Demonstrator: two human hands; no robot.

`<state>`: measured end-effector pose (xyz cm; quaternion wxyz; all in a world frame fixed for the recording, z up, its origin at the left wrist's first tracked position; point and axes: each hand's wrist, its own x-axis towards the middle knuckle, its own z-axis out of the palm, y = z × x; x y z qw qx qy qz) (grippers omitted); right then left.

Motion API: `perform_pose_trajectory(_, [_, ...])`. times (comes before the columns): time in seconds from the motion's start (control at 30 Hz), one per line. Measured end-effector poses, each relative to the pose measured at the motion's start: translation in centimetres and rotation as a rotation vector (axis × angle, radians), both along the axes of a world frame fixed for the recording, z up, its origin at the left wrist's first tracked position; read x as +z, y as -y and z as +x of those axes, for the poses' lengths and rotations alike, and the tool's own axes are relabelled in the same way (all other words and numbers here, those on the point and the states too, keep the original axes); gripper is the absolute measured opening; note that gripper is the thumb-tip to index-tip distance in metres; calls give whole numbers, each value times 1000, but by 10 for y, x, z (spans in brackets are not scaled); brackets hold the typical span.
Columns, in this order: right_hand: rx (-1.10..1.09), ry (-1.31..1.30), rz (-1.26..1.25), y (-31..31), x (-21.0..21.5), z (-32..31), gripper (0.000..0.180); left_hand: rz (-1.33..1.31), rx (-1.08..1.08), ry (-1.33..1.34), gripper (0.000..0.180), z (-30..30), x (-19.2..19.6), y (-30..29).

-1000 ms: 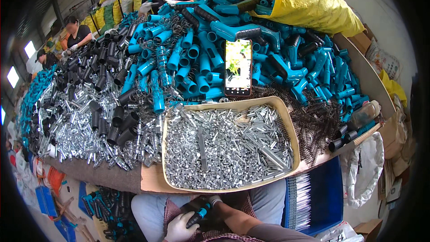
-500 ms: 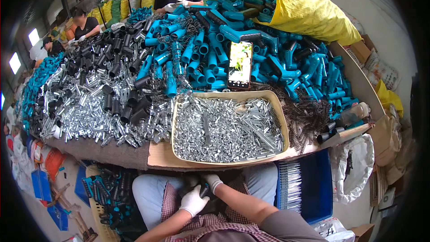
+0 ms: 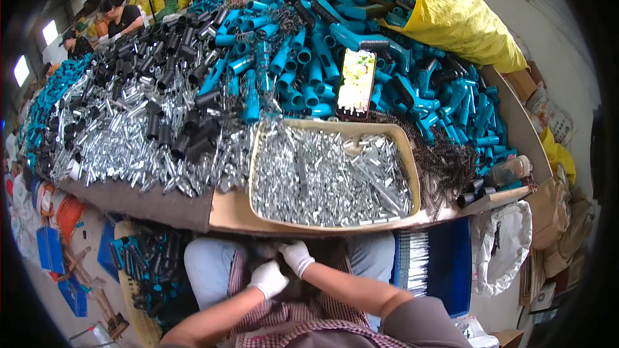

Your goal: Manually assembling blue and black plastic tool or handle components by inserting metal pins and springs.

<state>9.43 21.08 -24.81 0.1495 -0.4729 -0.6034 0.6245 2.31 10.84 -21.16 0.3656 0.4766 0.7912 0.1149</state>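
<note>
Both my hands wear white gloves and work low over my lap, below the table edge. My left hand [image 3: 269, 280] is curled closed with its knuckles up. Just beyond it, my right hand [image 3: 296, 258] bends inward, its fingers closed and pointing left. A dark, blurred shape shows between and past them against my lap; what either hand grips is hidden. On the table edge in front stands a beige tray [image 3: 335, 223] full of small silvery metal pins and pieces. A lit phone [image 3: 356, 84] leans on the teal plastic housings [image 3: 314, 72] behind the tray.
Shiny metal parts [image 3: 129, 148] and black sleeves heap up on the left. Dark springs [image 3: 445, 174] lie right of the tray. A blue bin [image 3: 454, 264] stands by my right knee, a crate of teal-black pieces [image 3: 151, 264] by my left. Co-workers sit across the table.
My left hand has lowered slightly and moved left; the black piece seen in it earlier is now hidden. My right hand has come nearer and lies more open to view. The whole view has shifted slightly.
</note>
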Motion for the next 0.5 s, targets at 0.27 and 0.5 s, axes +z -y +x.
perform_pose_trajectory(0.27, [182, 221, 224, -18, -44, -3, 36, 3, 7, -7, 49, -4, 4, -8])
perform_pose_trajectory(0.5, [193, 376, 526, -2, -72, -1, 28, 32, 126, 8, 41, 20, -22, 2])
